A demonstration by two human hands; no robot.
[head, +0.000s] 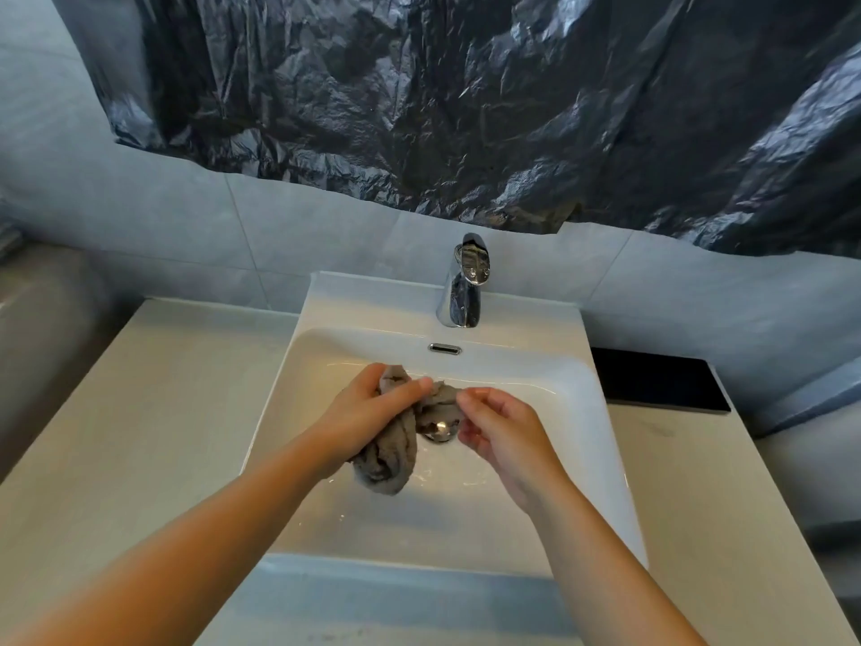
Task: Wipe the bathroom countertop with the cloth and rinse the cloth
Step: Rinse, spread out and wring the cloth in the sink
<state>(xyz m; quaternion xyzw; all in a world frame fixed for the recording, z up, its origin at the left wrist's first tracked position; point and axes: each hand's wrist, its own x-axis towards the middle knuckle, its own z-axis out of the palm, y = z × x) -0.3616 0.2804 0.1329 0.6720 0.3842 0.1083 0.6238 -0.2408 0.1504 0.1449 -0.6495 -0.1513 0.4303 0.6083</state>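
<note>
Surface (140, 412): pale, running along both sides of the sink.
Sink (601, 412): white and rectangular, set into the middle of the surface. It holds only a film of water and some droplets; the cloth hangs above it.
Cloth (389, 452): grey, wet-looking and twisted into a thick rope, held over the middle of the sink. Its long axis runs near to far. The loose near end droops toward the sink's near left part, and the far end bends right toward the other hand.
Left hand (368, 412): fingers and thumb wrapped tight round the upper part of the cloth.
Right hand (501, 431): fingers loosely curled, with the fingertips at the cloth's far end. I cannot tell whether they pinch it or only touch it.
Drain (440, 431): a chrome plug in the sink floor, just behind the cloth and between the two hands.
Overflow slot (445, 349): chrome, in the sink's back wall.
Tap (463, 291): chrome, standing on the sink's back rim with its spout pointing toward the hands.
Dark flat slab (661, 384): lies on the surface's right side, at the back edge.
Wall (186, 216): grey tiles.
Plastic sheet (466, 109): black and crinkled, hanging over the upper wall.
</note>
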